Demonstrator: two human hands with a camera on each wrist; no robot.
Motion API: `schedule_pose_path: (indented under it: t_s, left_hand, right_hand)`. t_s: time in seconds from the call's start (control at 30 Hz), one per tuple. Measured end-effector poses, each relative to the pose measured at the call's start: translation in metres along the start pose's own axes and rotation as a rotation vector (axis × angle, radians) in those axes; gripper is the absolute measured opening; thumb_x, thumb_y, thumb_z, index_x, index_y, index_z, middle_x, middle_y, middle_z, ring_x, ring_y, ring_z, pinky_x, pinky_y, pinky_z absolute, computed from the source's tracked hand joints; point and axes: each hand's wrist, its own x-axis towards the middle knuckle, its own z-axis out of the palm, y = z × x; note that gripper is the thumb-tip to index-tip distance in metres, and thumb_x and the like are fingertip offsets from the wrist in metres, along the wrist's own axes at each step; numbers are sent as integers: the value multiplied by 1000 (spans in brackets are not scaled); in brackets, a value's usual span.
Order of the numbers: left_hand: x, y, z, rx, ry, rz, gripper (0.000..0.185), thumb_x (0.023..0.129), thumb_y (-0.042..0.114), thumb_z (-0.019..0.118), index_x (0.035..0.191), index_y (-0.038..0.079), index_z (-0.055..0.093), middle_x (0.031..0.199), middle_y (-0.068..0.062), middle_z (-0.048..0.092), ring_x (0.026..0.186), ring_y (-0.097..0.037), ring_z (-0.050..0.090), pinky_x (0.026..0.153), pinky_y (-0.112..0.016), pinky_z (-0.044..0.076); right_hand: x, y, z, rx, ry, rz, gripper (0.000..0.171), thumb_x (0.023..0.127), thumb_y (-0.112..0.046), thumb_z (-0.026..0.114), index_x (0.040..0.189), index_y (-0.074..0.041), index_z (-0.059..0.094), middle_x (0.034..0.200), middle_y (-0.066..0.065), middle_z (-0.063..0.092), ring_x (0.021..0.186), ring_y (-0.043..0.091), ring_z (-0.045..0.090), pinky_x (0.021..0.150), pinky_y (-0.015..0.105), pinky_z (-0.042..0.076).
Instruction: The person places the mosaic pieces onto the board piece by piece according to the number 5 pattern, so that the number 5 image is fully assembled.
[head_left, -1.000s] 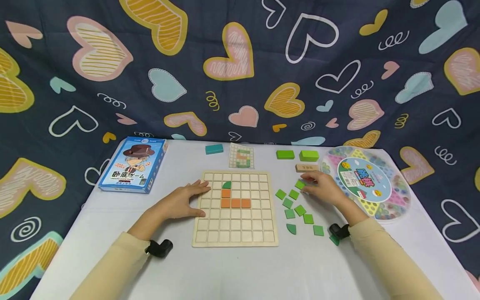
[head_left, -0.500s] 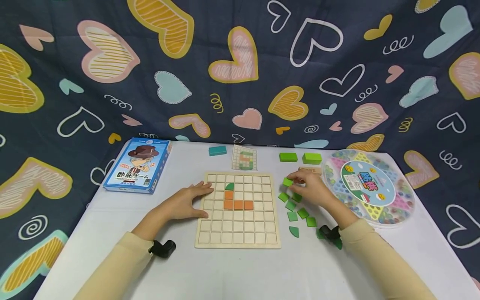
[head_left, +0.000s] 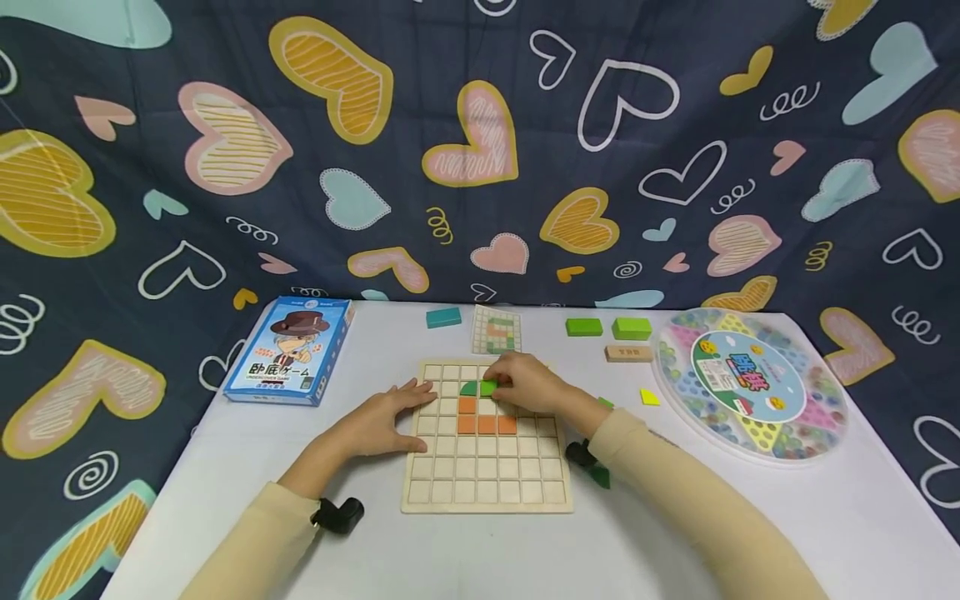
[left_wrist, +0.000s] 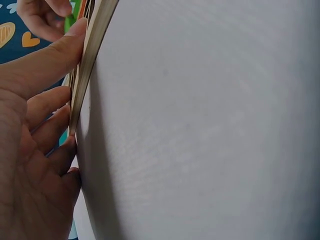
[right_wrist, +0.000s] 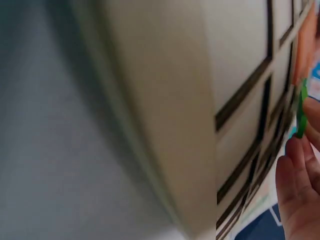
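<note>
In the head view, a square wooden grid board [head_left: 487,492] lies flat on the white table. My right hand [head_left: 534,385] pinches a bright green square tile [head_left: 488,389] at the board's upper part, just right of a dark green quarter-round tile [head_left: 468,388]. Below sit several orange tiles [head_left: 487,425] in an L shape. At the board's left edge rests my left hand [head_left: 378,425], thumb and fingers spread. The left wrist view shows its thumb [left_wrist: 55,60] on the board's rim. In the right wrist view, the green tile [right_wrist: 302,107] stands between thumb and fingertips.
Behind the board lies a pattern card [head_left: 497,331], with a teal block [head_left: 443,317] to its left. Green blocks [head_left: 632,328], a wooden block [head_left: 628,354], a yellow tile [head_left: 649,397] and a round game set [head_left: 817,383] are rightward. A blue box [head_left: 288,354] lies left. My right forearm hides loose green tiles.
My right hand has picked up a green tile from the loose ones on the right and carried it left onto the board. My left hand has stayed at the board's edge.
</note>
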Motion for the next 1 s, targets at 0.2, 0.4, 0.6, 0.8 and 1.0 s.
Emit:
schedule_pose_path:
  t_s: [0.2,0.4,0.6,0.8,1.0]
  left_hand:
    - [0,-1,3,1,9,0,80,72,43,79,140,12,49,151,-4,37,143,-30,25,113,-59,21]
    - [0,-1,3,5,-1,-9,81,72,45,79,140,13,48,152,-4,36,143,-32,25,111,-62,22]
    - [-1,-1,-4,7,-1,-13,81,72,44,79,140,12,47,152,-4,35,143,-32,24,112,-61,21]
    - [-1,-3,-5,8,6,-7,82,72,44,79,140,12,48,152,-5,35,143,-33,24,113,-61,21]
    - [1,-2,-1,-14,-1,-1,82,72,42,79,140,11,47,152,-5,35,143,-32,24,114,-58,20]
  right_hand:
    - [6,-3,4,-61,-50,18,28,85,-13,70,113,-8,68,107,5,63,88,14,56,77,27,50]
    - [-9,5,-16,14,-18,37,39,89,-16,66,125,-3,60,114,11,62,101,23,60,90,37,52]
    - [-51,37,-42,119,81,120,36,87,-10,67,121,1,61,114,14,64,104,28,61,89,41,53]
    - [-85,58,-40,95,11,186,32,86,-4,66,118,-5,65,115,10,64,107,26,61,91,41,52]
    - [-90,67,-40,43,-61,112,32,85,5,61,110,-12,68,111,2,62,99,17,58,87,35,51]
